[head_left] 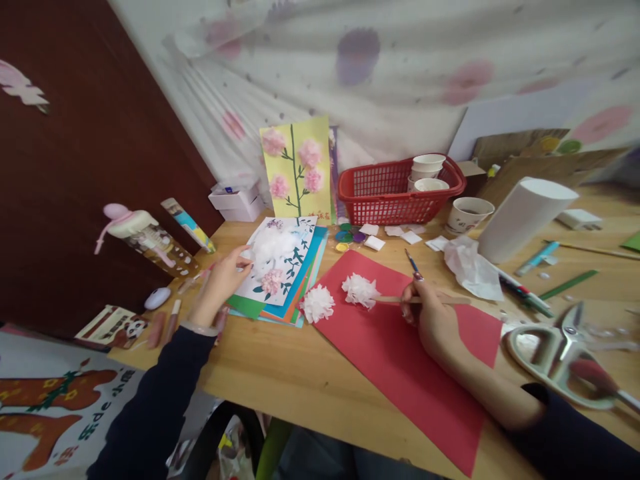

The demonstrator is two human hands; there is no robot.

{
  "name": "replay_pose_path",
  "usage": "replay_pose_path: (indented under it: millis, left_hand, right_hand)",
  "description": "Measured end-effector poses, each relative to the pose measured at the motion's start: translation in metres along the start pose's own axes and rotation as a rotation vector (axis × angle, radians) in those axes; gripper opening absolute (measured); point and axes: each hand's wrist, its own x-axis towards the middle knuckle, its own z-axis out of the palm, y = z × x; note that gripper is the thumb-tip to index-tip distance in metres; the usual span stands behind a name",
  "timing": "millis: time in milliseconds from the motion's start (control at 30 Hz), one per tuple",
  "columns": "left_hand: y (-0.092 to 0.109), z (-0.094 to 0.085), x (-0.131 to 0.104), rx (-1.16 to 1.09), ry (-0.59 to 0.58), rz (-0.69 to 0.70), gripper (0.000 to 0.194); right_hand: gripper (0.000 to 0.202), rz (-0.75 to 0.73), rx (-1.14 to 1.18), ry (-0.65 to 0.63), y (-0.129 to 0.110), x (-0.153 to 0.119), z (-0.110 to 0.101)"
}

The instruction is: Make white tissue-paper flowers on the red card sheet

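Two fluffy white paper flowers (360, 291) look ready, flat red paper (400, 363) isn't painted yet, right hand (431, 310) grips a tan wooden stick (390, 299), left hand's (227, 277) grip unclear

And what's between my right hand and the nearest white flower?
Head view: a thin stick, its tip at that flower, over the red paper.

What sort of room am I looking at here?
Probably a craft corner, though whether at home or in a classroom I can't tell. The signs: a white paper puff on red paper, a yellow flower picture standing behind, and scissors.
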Motion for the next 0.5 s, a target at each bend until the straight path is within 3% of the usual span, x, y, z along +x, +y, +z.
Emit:
replay_pose_path:
  millis: [133,233,367,500]
  left_hand:
    - [-0.004,-0.014,-0.003,-0.173,0.037,-0.105,0.053]
    - [0.009,-0.021,-0.010,-0.344,0.020,-0.177,0.057]
    - [0.048,-0.014,-0.023,-0.568,-0.132,-0.167,0.059]
    - [0.095,0.008,-0.039,-0.672,-0.284,-0.024,0.047]
  right_hand:
    - [0.053,-0.047,0.018,-0.022,0.004,0.001,0.000]
    - [0.050,-0.041,0.033,-0.015,0.006,0.002,0.000]
    - [0.051,-0.064,0.039,-0.021,0.008,0.000,0.001]
    - [0.055,-0.171,-0.060,-0.067,0.010,-0.006,0.002]
